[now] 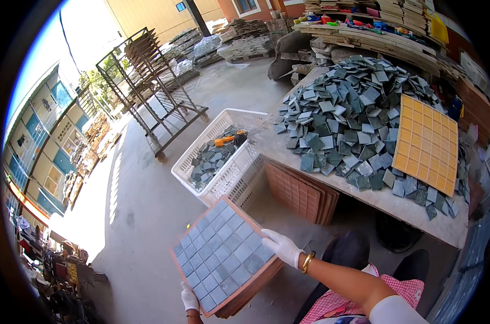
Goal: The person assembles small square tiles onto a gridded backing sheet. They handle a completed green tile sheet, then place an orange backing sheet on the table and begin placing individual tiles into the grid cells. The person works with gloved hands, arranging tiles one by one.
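Note:
A reddish-brown tray [270, 261] filled with rows of square grey-blue tiles [223, 248] lies tilted on a stack of similar trays, low in front of me. My right hand [282, 247], in a white glove with a gold bangle at the wrist, grips its right edge. At its lower left corner my left hand [188, 297], also gloved, holds the edge with part of the fingers hidden. On the table to the right, a large heap of loose grey-green tiles [342, 119] spreads out, and a yellow gridded tray [427, 144] leans on it.
A white plastic crate [223, 186] with tile pieces and an orange-and-black tool [226, 140] stands beyond the stack. Brown gridded trays [293, 191] lean under the table [439, 224]. Farther off is a wheeled metal rack [153, 92]. Stacked slabs [245, 40] line the back.

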`<state>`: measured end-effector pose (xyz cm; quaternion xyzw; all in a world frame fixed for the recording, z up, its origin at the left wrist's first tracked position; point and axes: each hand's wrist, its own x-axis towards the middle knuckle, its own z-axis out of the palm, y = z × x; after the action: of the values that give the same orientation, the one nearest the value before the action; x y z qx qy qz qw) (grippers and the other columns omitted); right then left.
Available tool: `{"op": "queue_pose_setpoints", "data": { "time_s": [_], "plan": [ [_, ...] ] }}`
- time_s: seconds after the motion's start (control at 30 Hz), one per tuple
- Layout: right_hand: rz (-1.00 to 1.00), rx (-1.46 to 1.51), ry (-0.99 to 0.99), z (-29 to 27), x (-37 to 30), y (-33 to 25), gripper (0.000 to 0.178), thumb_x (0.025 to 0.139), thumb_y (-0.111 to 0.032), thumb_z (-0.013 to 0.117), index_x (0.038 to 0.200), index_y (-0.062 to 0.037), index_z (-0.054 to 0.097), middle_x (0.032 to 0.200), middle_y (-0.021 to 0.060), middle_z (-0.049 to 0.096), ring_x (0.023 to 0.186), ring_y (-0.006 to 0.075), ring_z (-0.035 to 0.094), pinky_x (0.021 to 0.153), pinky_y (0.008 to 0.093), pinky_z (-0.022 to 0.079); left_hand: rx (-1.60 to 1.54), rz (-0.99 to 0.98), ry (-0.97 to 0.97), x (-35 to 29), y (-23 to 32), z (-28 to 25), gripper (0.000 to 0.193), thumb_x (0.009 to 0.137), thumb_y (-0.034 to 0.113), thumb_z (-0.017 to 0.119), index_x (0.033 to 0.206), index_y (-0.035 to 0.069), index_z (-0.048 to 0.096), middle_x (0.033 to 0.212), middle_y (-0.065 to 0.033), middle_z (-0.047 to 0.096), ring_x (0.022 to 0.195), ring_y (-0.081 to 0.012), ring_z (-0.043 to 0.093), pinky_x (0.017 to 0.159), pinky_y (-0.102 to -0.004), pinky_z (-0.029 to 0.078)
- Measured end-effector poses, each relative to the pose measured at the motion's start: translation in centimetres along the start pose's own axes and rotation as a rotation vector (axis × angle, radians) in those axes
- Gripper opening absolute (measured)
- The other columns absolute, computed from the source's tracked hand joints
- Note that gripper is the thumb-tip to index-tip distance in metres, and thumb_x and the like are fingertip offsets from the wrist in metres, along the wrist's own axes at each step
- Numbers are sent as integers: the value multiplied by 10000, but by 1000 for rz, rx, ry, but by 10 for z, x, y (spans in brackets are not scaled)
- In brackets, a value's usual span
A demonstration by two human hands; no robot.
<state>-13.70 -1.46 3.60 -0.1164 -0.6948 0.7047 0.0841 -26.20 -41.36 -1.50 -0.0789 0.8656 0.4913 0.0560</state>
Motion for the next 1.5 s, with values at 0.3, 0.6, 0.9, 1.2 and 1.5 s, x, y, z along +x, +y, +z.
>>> {"op": "queue_pose_setpoints", "data": {
  "time_s": [0.3,0.6,0.9,1.2,1.5],
  "plan": [
    [-222,-314,70,-1,0,22,638,946,-404,504,1400,18,352,1324,274,458,1242,414,435,1051,416,347,625,94,177,-15,13,3,782,997,538,249,696,-75,630,677,-307,601,672,-463,585,657,-516,428],
    [140,-304,-251,-33,3,-9,618,965,-424,449,1399,8,371,1414,277,400,1289,407,408,1037,407,359,876,281,122,-39,19,-5,720,973,551,305,683,-2,664,627,-206,623,647,-405,620,628,-477,460],
    [-32,-584,-9,-13,-41,30,800,853,-440,635,1381,51,288,1370,285,402,1240,418,434,1033,429,370,-348,-298,126,-73,27,34,817,914,652,380,1476,65,296,1452,-134,398,1313,-277,398,1064,-378,365],
    [-59,-837,-50,-13,-25,31,641,829,-551,615,1154,-27,439,1108,183,593,1052,329,580,875,425,463,-89,-280,169,-70,21,45,713,943,520,415,1465,44,318,1477,-170,367,1362,-309,337,1109,-421,300],
    [-119,-661,35,-64,-41,45,820,899,-506,569,1453,-11,222,1383,241,442,1223,365,508,982,424,440,502,336,430,-82,54,25,588,978,368,463,1440,20,364,1490,-194,354,1395,-342,292,1148,-466,237]
  ]
}}
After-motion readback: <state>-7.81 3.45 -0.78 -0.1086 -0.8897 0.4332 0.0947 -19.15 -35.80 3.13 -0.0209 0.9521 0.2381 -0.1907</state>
